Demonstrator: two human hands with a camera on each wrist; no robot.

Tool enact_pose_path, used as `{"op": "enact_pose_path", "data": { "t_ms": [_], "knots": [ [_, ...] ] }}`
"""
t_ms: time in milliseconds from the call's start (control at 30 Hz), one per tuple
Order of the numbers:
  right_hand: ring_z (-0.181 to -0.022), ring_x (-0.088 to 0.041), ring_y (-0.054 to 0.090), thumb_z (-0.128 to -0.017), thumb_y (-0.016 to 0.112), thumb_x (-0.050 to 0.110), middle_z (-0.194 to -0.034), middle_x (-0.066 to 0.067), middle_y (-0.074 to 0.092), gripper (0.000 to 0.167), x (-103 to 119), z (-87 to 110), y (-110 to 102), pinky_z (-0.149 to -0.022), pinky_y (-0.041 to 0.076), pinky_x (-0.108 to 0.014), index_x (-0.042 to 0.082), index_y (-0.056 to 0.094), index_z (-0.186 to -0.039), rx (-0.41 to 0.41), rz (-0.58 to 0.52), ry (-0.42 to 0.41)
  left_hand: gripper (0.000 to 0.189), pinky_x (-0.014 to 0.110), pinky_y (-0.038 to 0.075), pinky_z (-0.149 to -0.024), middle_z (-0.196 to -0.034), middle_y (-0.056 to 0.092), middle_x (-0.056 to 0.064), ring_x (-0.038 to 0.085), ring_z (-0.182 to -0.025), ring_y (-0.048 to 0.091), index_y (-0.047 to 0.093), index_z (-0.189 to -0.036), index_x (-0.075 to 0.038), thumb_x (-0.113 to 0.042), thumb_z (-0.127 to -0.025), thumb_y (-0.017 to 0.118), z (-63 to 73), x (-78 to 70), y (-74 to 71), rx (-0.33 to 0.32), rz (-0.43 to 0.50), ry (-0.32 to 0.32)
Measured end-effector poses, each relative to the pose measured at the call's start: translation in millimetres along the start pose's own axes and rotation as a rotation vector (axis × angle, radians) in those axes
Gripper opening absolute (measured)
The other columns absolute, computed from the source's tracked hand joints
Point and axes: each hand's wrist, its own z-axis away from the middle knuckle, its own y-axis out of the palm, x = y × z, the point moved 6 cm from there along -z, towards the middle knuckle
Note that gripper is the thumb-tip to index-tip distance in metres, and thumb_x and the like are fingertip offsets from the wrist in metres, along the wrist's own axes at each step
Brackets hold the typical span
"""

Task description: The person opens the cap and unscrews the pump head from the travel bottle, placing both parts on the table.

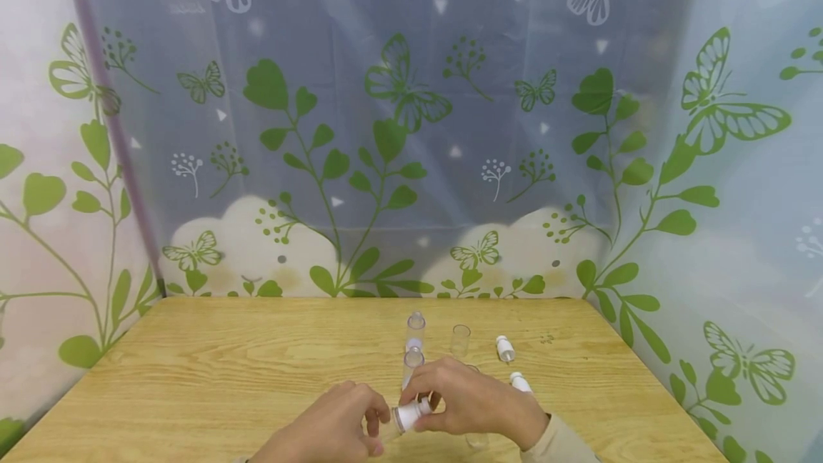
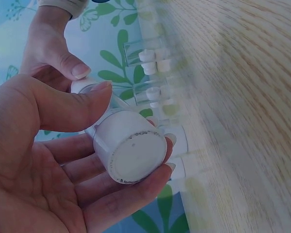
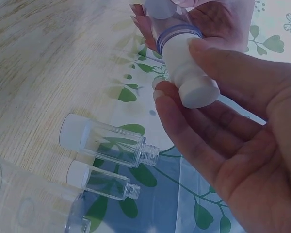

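Observation:
My left hand point(image 1: 334, 421) holds a clear bottle point(image 2: 131, 148) with a white base, its thumb across the body and its fingers beneath. My right hand point(image 1: 466, 400) pinches a white pump top point(image 3: 182, 60) at the bottle's other end. The bottle is tilted between both hands, over the table's near side. In the right wrist view, the pump top meets the bottle's clear rim; whether it is threaded on cannot be told. Just beyond the hands stand two clear bottles point(image 1: 415, 331) with threaded necks, the nearer one point(image 3: 104, 141) partly hidden in the head view.
Right of the bottles stands a clear cover point(image 1: 460, 340). Two white pump tops, one farther point(image 1: 505, 349) and one nearer point(image 1: 519, 381), are to its right. Other clear covers point(image 1: 477, 440) are partly hidden by my right hand. A patterned curtain point(image 1: 386, 163) surrounds the wooden table point(image 1: 225, 356).

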Motion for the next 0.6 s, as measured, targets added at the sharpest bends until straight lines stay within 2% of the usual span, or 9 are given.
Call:
{"op": "enact_pose_path", "data": {
  "t_ms": [133,233,333,600],
  "knots": [
    [-0.090,0.005,0.064,-0.091,0.078,0.010,-0.101,-0.002,0.074,0.016,-0.9,0.3,0.2,-0.074,0.055,-0.010,0.008,0.075,-0.107,0.001,-0.019,0.007,0.029,0.019,0.046,-0.061,-0.076,0.069,-0.014,-0.001,-0.071,0.053,0.078,-0.103,-0.006,-0.010,-0.075,0.087,0.2,0.3,-0.2,-0.004,-0.012,0.007],
    [-0.090,0.003,0.066,-0.099,0.069,0.013,-0.103,-0.003,0.075,0.013,-1.8,0.5,0.4,-0.074,0.055,-0.009,0.008,0.074,-0.110,0.001,-0.046,0.020,0.029,0.018,0.047,-0.062,-0.077,0.069,-0.014,-0.002,-0.070,0.054,0.078,-0.103,-0.006,-0.010,-0.076,0.087,0.3,0.3,-0.3,-0.006,-0.017,0.017],
    [-0.090,0.002,0.068,-0.104,0.062,0.016,-0.104,-0.005,0.075,0.017,-2.6,0.8,0.3,-0.074,0.055,-0.009,0.007,0.074,-0.112,0.000,-0.066,0.031,0.029,0.018,0.047,-0.062,-0.077,0.070,-0.014,-0.002,-0.070,0.054,0.078,-0.103,-0.005,-0.010,-0.076,0.087,0.3,0.5,-0.1,-0.003,-0.010,0.018],
    [-0.083,0.007,0.066,-0.106,0.057,0.016,-0.100,-0.004,0.077,0.020,-3.1,0.5,0.1,-0.071,0.054,-0.008,0.008,0.075,-0.110,0.013,-0.055,0.033,0.028,0.019,0.046,-0.062,-0.077,0.069,-0.014,0.000,-0.073,0.055,0.078,-0.103,-0.007,-0.010,-0.076,0.086,0.7,0.5,-0.3,-0.009,-0.014,0.013]
  ]
}}
